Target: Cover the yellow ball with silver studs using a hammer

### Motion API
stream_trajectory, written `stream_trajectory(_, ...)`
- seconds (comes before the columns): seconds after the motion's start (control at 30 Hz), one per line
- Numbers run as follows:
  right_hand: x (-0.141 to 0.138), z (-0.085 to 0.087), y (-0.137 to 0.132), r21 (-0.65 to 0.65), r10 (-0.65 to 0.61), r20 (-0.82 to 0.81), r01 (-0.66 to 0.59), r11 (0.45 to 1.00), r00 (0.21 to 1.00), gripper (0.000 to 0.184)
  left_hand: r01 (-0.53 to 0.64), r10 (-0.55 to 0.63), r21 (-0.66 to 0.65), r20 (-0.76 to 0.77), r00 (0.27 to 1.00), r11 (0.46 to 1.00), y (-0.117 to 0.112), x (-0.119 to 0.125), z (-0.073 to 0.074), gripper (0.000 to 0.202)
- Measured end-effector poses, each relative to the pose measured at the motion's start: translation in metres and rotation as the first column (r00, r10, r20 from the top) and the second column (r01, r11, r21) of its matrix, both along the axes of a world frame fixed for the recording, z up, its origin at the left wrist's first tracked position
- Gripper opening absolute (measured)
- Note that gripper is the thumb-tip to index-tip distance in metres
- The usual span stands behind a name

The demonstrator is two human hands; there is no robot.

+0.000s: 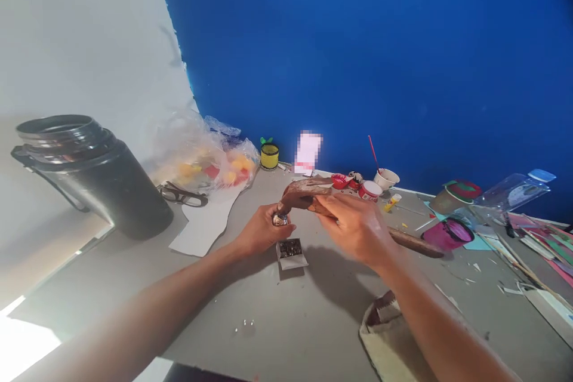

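Observation:
My left hand (pixel 262 228) is closed around a small, shiny silver, rounded piece (pixel 280 220), its exact kind unclear. The end of a brown, hammer-shaped thing (pixel 308 190) lies right above that piece, at my left thumb. Its long brown handle (pixel 416 242) runs out to the right behind my right hand (pixel 356 224), whose fingers are wrapped round it. Just below my left hand, a small open white box (pixel 293 261) holds several dark, glinting small pieces (pixel 290 247). Part of the silver piece is hidden by my fingers.
A large dark flask (pixel 98 173) stands left, near glasses (pixel 183 194), white paper (pixel 206 224) and a plastic bag (pixel 210 158). Paint pots (pixel 370 190), a paper cup (pixel 385 179) and a clear bottle (pixel 508 191) are behind and right. A cloth pouch (pixel 394 340) lies under my right forearm.

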State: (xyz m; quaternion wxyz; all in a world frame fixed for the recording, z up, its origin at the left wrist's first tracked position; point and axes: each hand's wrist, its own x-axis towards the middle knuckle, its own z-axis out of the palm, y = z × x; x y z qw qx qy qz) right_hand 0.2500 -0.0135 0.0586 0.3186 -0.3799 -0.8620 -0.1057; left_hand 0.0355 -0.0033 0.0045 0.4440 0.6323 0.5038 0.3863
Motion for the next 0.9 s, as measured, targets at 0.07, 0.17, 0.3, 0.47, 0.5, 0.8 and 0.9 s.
stream_trajectory(0.07, 0.000, -0.001, 0.001, -0.007, 0.014, -0.045, -0.015, 1.000, 0.999, 0.018, 0.010, -0.010, -0.022, 0.027, 1.000, 1.000, 0.000, 0.000, 0.002, 0.015)
stream_trajectory(0.17, 0.000, -0.004, 0.003, -0.030, 0.047, -0.042, -0.048, 0.998, 0.998, 0.020, -0.004, 0.007, -0.038, 0.091, 0.996, 0.999, 0.000, 0.000, 0.004, 0.014)
stream_trajectory(0.3, 0.001, -0.004, 0.005, -0.010, 0.046, -0.118, -0.048, 0.999, 0.992, 0.017, -0.027, 0.032, -0.039, 0.128, 0.991, 0.999, 0.003, -0.002, 0.002, 0.016)
stream_trajectory(0.47, 0.002, 0.001, 0.005, -0.151, -0.008, -0.131, -0.012, 0.988, 0.991, 0.007, -0.016, 0.009, 0.066, 0.095, 0.995, 0.998, 0.005, -0.005, -0.004, 0.018)
stream_trajectory(0.5, 0.003, 0.002, 0.005, -0.206, -0.014, -0.113, -0.010, 0.979, 0.994, 0.008, -0.007, 0.001, 0.081, 0.072, 0.997, 0.997, 0.005, -0.005, -0.004, 0.018)
stream_trajectory(0.8, 0.004, 0.000, 0.011, -0.445, -0.105, -0.195, 0.007, 0.895, 0.975, 0.018, 0.104, -0.100, -0.006, 0.202, 0.974, 0.995, 0.001, -0.004, -0.001, 0.042)
stream_trajectory(0.9, 0.006, 0.002, 0.015, -0.493, -0.147, -0.247, 0.007, 0.870, 0.958, 0.012, 0.160, -0.135, -0.057, 0.304, 0.943, 0.986, 0.001, -0.005, 0.001, 0.045)
